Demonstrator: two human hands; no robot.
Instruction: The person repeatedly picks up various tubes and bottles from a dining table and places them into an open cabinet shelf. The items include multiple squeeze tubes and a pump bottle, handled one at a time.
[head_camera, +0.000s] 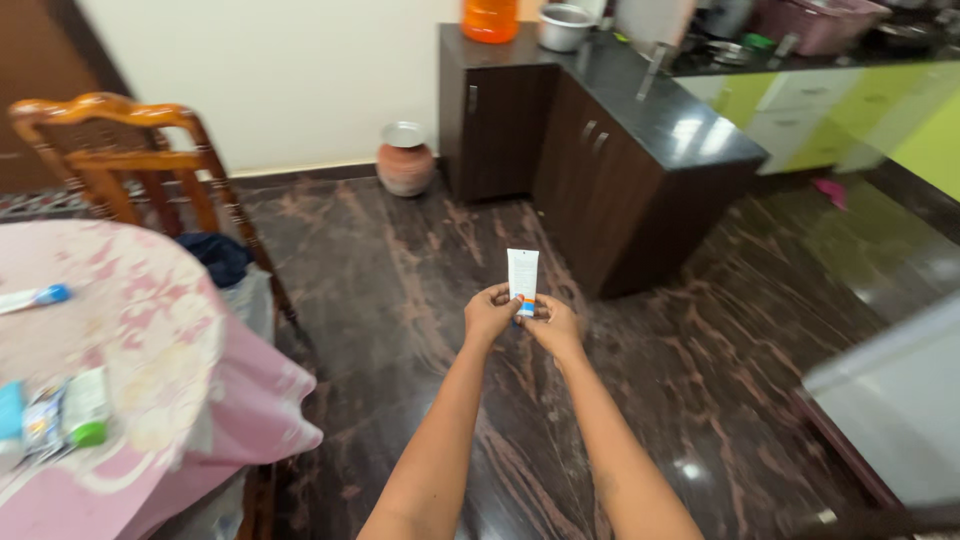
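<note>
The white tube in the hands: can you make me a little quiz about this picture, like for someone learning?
1. True or false: both hands hold the white tube by its lower end.
2. Where does the clay pot with the metal lid stand?
A. on the round table
B. on the floor by the wall
C. on the black counter
3. Fill in: the wooden chair stands beside the table with the ____ cloth.

Key:
1. True: left hand and right hand meet at its bottom, the tube upright.
2. B
3. pink
</note>
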